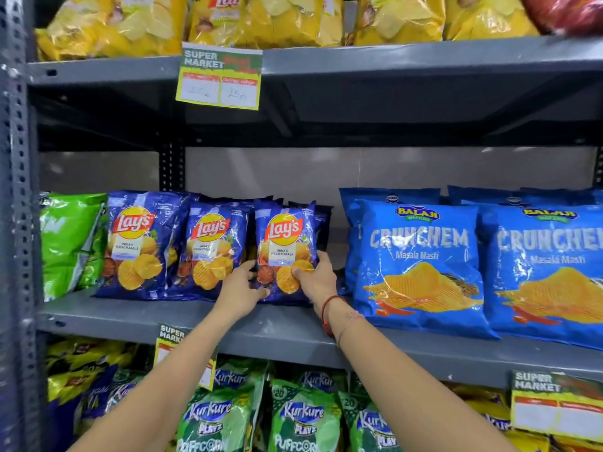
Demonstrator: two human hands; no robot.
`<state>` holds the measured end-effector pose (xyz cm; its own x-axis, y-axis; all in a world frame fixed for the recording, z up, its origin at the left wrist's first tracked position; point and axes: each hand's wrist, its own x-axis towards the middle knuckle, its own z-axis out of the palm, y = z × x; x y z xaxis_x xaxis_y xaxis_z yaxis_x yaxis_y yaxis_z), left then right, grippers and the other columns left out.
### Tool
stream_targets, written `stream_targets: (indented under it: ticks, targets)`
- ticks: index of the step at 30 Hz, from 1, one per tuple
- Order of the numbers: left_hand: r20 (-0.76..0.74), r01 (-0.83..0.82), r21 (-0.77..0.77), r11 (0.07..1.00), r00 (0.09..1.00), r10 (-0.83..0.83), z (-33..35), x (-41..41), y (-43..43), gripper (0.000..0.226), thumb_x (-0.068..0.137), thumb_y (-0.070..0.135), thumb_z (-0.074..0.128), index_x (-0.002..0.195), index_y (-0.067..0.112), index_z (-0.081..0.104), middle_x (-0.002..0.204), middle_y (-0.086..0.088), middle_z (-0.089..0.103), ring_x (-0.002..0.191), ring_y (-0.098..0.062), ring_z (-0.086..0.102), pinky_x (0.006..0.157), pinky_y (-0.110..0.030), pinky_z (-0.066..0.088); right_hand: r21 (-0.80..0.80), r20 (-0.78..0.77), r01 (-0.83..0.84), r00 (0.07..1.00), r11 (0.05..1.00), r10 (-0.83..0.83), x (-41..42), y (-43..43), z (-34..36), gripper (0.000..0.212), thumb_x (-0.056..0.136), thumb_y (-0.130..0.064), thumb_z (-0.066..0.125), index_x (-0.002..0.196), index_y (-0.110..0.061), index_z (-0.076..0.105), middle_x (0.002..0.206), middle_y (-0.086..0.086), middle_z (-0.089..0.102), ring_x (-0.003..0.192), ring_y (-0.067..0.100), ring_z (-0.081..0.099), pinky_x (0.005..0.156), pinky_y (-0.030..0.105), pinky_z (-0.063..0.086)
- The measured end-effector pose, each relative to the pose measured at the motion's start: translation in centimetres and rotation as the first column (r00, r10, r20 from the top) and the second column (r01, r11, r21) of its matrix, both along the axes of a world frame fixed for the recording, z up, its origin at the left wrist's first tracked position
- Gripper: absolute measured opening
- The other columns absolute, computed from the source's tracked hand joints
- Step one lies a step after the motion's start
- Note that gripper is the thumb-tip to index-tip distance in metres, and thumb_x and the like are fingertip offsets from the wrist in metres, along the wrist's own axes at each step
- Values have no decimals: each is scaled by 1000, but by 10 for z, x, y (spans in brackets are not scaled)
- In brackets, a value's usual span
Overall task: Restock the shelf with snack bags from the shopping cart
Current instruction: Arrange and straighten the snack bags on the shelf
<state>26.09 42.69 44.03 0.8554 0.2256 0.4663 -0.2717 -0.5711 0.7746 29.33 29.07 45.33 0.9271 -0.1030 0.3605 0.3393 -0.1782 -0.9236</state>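
A dark blue Lay's Magic Masala bag (pixel 284 243) stands upright on the grey middle shelf (pixel 182 316), third in a row of like bags. My left hand (pixel 239 288) grips its lower left corner. My right hand (pixel 318 278) holds its lower right edge, thumb pressed on the front. Two more blue Lay's bags (pixel 138 243) (pixel 212 249) stand to the left, with others behind them. The shopping cart is out of view.
Green bags (pixel 67 243) fill the shelf's far left. Large light blue Crunchem bags (pixel 421 265) (pixel 551 272) lean at the right, with a narrow gap beside my right hand. Yellow Lay's bags (pixel 267 17) sit above, green Kurkure bags (pixel 303 415) below. Price tags (pixel 218 76) hang from shelf edges.
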Motion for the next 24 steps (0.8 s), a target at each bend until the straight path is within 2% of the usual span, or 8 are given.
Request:
stream_targets:
  ticks: [4,8,12,15,17,19,21,24]
  targets:
    - [70,-93,37,995,993,91,-4,5,0,66,76,0,69,135,2,40,131,-23,55,118,-33,53,103,-41,42,-65,-35,-14,999,998,11,6,7,-2,56,77,-8,70,127,-8,46,125,17,61,116,31,56,103,37,44]
    - [164,-164,114,980,976,145,-4,0,0,62,76,4,69,132,1,42,129,-23,55,115,-34,54,99,-43,44,-162,8,-8,1000,987,10,-2,3,-3,72,78,-17,73,137,-4,34,136,19,49,127,34,45,108,39,37]
    - [392,-228,93,969,903,175,3,-15,-16,51,78,9,67,125,9,49,123,-15,53,109,-27,53,89,-33,42,-289,334,131,942,948,-28,-37,-19,0,75,82,-17,66,144,-8,25,135,15,41,128,29,40,107,33,33]
    - [495,-164,37,986,860,125,16,-22,-44,44,80,14,65,122,15,51,123,-7,50,107,-22,53,87,-34,46,-216,590,290,799,932,-112,-66,-52,10,64,83,-21,64,139,-10,36,131,11,47,123,22,42,104,22,29]
    - [510,-95,43,995,858,60,24,-21,-68,42,82,19,64,121,17,51,123,-5,51,109,-19,52,90,-32,44,-124,675,431,697,894,-242,-79,-86,16,57,84,-26,61,135,-10,41,129,10,50,120,22,42,102,22,29]
    - [459,36,25,999,888,-43,30,-15,-96,45,82,27,65,124,17,49,126,-4,52,108,-18,52,88,-28,41,-31,678,574,614,819,-405,-84,-125,20,54,85,-29,61,132,-8,45,127,14,52,117,26,44,99,25,30]
    - [320,196,-77,978,934,-162,33,-8,-125,56,82,40,63,129,17,43,130,-5,50,109,-18,52,88,-29,39,-1,599,672,594,741,-537,-82,-165,20,55,87,-34,61,132,-6,45,128,17,52,117,32,44,97,31,31]
    - [36,255,-242,936,966,-254,32,5,-160,78,77,63,52,137,16,34,141,-7,44,124,-23,44,94,-31,31,-77,368,622,744,780,-557,-71,-205,12,68,88,-47,56,138,-6,37,133,19,50,121,33,45,98,38,34]
